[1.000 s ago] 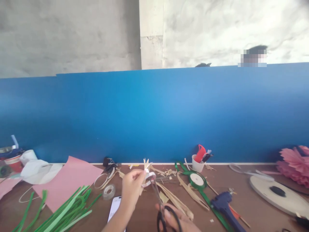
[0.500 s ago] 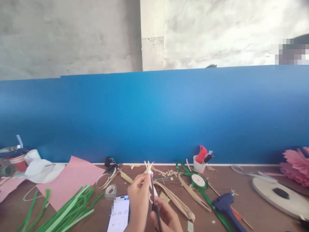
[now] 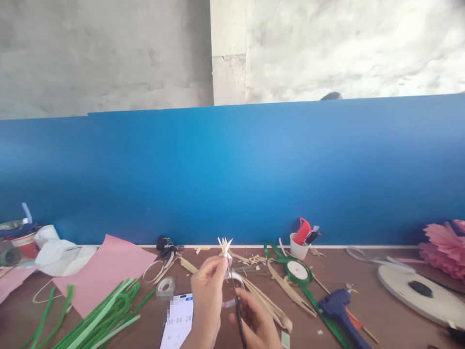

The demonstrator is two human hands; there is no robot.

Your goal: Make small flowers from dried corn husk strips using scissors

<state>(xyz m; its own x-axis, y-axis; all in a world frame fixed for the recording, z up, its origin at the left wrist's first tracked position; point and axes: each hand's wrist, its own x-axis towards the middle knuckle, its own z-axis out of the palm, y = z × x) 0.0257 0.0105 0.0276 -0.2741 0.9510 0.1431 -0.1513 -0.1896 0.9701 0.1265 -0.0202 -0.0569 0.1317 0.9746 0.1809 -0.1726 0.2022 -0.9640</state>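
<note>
Pinched between the fingers of my left hand (image 3: 209, 293) is a small pale bundle (image 3: 225, 247) whose pointed tips fan out upward. My right hand (image 3: 254, 320) is closed on dark scissors (image 3: 238, 310); their blades point up to the base of the bundle, beside my left fingertips. Behind the scissors a white tape ring (image 3: 238, 279) lies on the table. To the left of my left hand a phone (image 3: 178, 320) shows a running timer.
Green fuzzy stems (image 3: 105, 315) and pink paper (image 3: 109, 271) lie left. Dry husk strips (image 3: 265, 303), a green ribbon spool (image 3: 298, 270), a white cup (image 3: 298, 249), a blue glue gun (image 3: 339, 310) and a cream disc (image 3: 410, 295) are right. A blue partition (image 3: 232, 179) stands behind.
A white strip hanging below the bundle no longer shows, and the tape ring is more visible. The scissors' blades sit closer to my left fingertips. The phone timer has moved on one second.
</note>
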